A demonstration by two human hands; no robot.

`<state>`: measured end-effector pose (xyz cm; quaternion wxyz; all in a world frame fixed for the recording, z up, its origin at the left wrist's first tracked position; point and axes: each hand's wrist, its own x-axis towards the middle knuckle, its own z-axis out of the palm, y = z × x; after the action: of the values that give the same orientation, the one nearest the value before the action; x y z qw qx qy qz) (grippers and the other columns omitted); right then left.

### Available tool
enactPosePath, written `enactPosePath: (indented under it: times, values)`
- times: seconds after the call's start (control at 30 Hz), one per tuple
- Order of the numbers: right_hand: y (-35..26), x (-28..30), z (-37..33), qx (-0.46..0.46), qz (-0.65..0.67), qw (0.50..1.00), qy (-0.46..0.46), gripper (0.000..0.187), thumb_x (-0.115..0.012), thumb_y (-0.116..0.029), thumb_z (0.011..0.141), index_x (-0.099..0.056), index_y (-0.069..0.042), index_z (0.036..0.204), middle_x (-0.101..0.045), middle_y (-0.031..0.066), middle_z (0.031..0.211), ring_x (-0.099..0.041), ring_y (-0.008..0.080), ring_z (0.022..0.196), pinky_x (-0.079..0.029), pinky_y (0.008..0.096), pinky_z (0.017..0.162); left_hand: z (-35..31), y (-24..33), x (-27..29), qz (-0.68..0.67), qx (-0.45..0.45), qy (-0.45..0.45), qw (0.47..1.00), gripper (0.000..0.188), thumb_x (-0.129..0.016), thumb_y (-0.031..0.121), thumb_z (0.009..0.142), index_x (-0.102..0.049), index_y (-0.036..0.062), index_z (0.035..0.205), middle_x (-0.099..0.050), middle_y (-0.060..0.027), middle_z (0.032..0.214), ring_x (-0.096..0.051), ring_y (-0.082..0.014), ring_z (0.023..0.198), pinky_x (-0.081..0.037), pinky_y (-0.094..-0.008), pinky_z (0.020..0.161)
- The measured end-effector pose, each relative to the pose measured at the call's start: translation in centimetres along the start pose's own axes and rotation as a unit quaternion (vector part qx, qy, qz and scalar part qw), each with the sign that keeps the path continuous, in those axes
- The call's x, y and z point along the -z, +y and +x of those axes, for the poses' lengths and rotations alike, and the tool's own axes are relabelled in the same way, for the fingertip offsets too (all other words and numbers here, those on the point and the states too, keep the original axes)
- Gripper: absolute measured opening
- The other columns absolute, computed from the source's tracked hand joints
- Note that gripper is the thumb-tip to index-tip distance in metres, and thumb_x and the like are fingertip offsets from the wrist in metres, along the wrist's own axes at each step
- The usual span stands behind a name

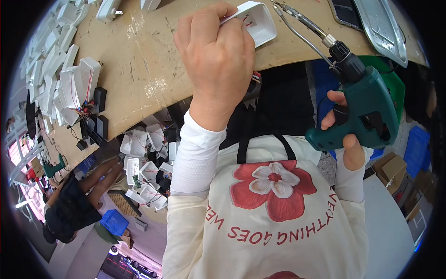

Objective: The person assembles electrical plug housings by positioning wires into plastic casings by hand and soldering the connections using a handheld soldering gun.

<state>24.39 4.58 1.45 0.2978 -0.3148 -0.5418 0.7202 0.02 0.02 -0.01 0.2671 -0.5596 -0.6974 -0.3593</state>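
Over the table's near edge, my left hand (216,65) grips a small white plastic housing (262,25) by its side, the fingers closed on it. Short red wires show inside the open housing. To the right, my right hand (350,149) is wrapped round the handle of a dark green soldering gun (374,107). Its metal tip and the curved feed tube beside it point up and left, close to the housing but apart from it. Part of my right hand is hidden behind the gun's handle.
White housings (51,69) are heaped at the table's left, with wired ones and black blocks (95,125) beside them. More wired housings (146,162) lie below the edge. A phone (346,11) and metal tray (383,30) lie at the far right. Another person (74,204) works at left.
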Motion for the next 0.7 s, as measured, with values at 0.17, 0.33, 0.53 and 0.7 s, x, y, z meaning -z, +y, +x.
enactPosePath:
  times: [0.17,0.33,0.53,0.7]
  values:
    - [-0.3,-0.2,-0.1,-0.003,-0.003,1.000,0.010,0.083,-0.077,-0.040,0.067,-0.039,0.001,0.128,-0.053,0.0198,0.118,-0.061,0.0136,0.079,-0.051,0.0254,0.069,0.0,0.0,0.3,0.003,0.010,-0.004,1.000,0.006,-0.063,0.002,0.068,-0.065,0.0027,0.073,-0.060,-0.0054,0.087,-0.051,-0.0220,0.077,-0.040,-0.0318,0.071]
    - [-0.4,0.0,-0.2,-0.002,-0.065,0.997,0.039,0.086,-0.072,-0.054,0.064,-0.044,0.003,0.122,-0.055,0.0150,0.111,-0.059,0.0109,0.075,-0.051,0.0227,0.062,0.0,-0.6,0.4,-0.072,0.097,-0.016,0.993,0.007,-0.063,0.003,0.070,-0.066,0.0009,0.075,-0.060,-0.0080,0.087,-0.055,-0.0219,0.083,-0.045,-0.0306,0.072]
    - [-0.6,-0.4,-0.3,-0.017,-0.056,0.996,0.060,0.086,-0.071,-0.055,0.065,-0.044,0.005,0.121,-0.057,0.0121,0.104,-0.058,0.0111,0.075,-0.050,0.0231,0.062,0.4,-0.9,0.7,-0.106,0.136,-0.019,0.985,0.008,-0.063,0.005,0.070,-0.066,-0.0002,0.075,-0.060,-0.0089,0.087,-0.057,-0.0203,0.081,-0.047,-0.0289,0.071]
    - [-0.5,-0.1,-0.4,-0.014,-0.063,0.996,0.056,0.087,-0.071,-0.055,0.065,-0.044,0.006,0.120,-0.059,0.0098,0.097,-0.058,0.0108,0.073,-0.049,0.0231,0.061,0.3,-1.0,0.8,-0.102,0.141,-0.027,0.984,0.009,-0.063,0.005,0.070,-0.066,-0.0006,0.076,-0.060,-0.0090,0.087,-0.058,-0.0197,0.080,-0.047,-0.0287,0.071]
